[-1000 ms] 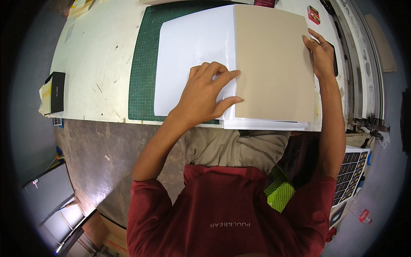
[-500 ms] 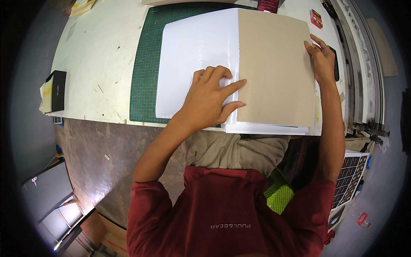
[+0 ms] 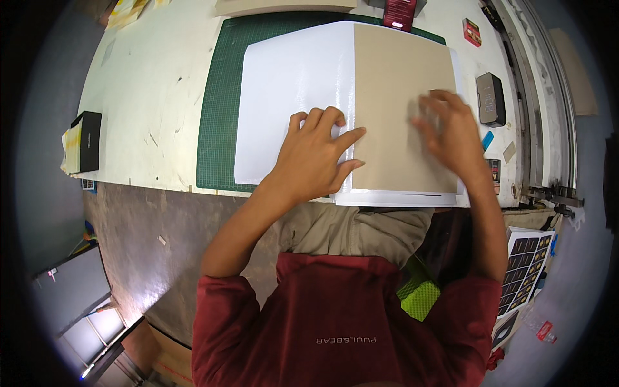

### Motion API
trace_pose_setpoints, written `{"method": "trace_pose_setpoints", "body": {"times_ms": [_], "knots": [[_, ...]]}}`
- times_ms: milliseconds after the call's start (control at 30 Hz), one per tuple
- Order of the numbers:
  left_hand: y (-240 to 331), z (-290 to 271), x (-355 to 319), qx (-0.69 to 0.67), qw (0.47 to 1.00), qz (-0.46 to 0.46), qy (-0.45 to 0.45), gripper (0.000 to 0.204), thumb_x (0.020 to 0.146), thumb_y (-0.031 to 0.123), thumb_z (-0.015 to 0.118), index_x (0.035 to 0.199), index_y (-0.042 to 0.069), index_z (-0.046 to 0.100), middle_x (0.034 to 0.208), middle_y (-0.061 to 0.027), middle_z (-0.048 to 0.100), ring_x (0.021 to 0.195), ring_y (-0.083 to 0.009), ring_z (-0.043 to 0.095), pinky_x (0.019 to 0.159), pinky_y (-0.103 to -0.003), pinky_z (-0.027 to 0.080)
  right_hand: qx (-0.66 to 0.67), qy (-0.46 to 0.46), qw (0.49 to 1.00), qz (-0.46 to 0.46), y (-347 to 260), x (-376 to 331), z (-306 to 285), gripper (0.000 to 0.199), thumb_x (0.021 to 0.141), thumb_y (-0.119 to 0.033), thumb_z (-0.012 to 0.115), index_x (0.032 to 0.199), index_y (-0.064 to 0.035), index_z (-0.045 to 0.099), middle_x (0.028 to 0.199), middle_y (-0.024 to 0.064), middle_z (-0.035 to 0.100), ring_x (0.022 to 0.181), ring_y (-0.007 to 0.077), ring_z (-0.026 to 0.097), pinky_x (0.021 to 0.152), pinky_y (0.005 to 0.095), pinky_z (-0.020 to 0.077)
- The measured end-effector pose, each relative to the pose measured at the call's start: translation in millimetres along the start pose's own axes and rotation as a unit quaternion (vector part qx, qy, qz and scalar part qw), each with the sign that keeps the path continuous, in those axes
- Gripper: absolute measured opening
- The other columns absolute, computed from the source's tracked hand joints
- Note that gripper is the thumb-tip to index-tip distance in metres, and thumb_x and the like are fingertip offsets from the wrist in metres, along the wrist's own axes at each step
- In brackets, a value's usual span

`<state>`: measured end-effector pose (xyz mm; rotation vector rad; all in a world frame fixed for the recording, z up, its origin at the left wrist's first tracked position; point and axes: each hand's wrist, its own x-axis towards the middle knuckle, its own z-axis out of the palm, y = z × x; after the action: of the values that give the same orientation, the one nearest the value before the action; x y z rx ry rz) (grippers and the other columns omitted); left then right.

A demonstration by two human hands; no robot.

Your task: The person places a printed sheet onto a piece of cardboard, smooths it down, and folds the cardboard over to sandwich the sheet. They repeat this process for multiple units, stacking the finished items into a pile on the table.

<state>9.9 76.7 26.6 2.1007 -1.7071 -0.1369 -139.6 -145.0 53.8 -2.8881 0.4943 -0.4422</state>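
A tan cardboard sheet (image 3: 393,71) lies over white paper sheets, beside a glossy white sheet (image 3: 284,77) on its left. My left hand (image 3: 313,155) rests with spread fingers on the white sheet, its index finger and thumb reaching the board's left edge. Over the right part of the board is my right hand (image 3: 454,132), slightly blurred, its bent fingers apart and holding nothing that I can see. Whether its fingertips touch the board is unclear. White paper edges (image 3: 393,198) show below the board and along its right side.
Beneath the sheets is a green cutting mat (image 3: 216,135) on a white table (image 3: 145,97). To the right sit a dark digital clock (image 3: 491,100), a red box (image 3: 472,32) and a metal rail (image 3: 554,103). A black box (image 3: 87,142) stands far left.
My right hand has moved left and toward me, from the board's right edge to over its surface. The board has shifted slightly left, baring white paper at its right. My left hand stays nearly in place.
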Motion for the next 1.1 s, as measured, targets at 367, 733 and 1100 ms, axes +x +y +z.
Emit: {"method": "trace_pose_setpoints", "body": {"times_ms": [367,733,1100], "knots": [[0.0,42.5,-119.5,0.105,0.96,-0.229,0.125,0.085,0.082,0.025,0.069,0.151,0.008,0.023,0.154,-0.027,0.019,0.145,-0.0422,0.017,0.114,-0.06,0.012,0.035,-0.034,0.998,-0.035,9.2,-14.3,9.2,0.017,0.085,-0.015,0.064,0.097,-0.0046,0.071,0.108,0.0126,0.067,0.103,0.0297,0.062,0.11,0.0482,0.0335],[-12.6,26.3,-38.8,-0.3,0.826,-0.306,0.366,0.097,0.084,0.049,0.066,0.145,-0.012,0.02,0.146,-0.0348,0.026,0.142,-0.0403,0.022,0.117,-0.05,0.014,0.099,-0.006,0.991,-0.085,42.3,-35.7,19.6,0.027,0.091,-0.01,0.055,0.115,-0.0053,0.066,0.121,0.0117,0.065,0.111,0.0295,0.06,0.111,0.0466,0.0334],[8.1,41.8,79.8,0.131,0.991,0.015,-0.013,0.107,0.08,0.071,0.057,0.143,-0.011,0.029,0.148,-0.0364,0.025,0.139,-0.0485,0.025,0.116,-0.053,0.018,0.04,0.282,0.941,0.183,19.2,-94.3,-85.2,0.028,0.088,-0.002,0.062,0.116,0.0022,0.061,0.105,0.0162,0.067,0.092,0.0272,0.065,0.088,0.0383,0.0494]]}}
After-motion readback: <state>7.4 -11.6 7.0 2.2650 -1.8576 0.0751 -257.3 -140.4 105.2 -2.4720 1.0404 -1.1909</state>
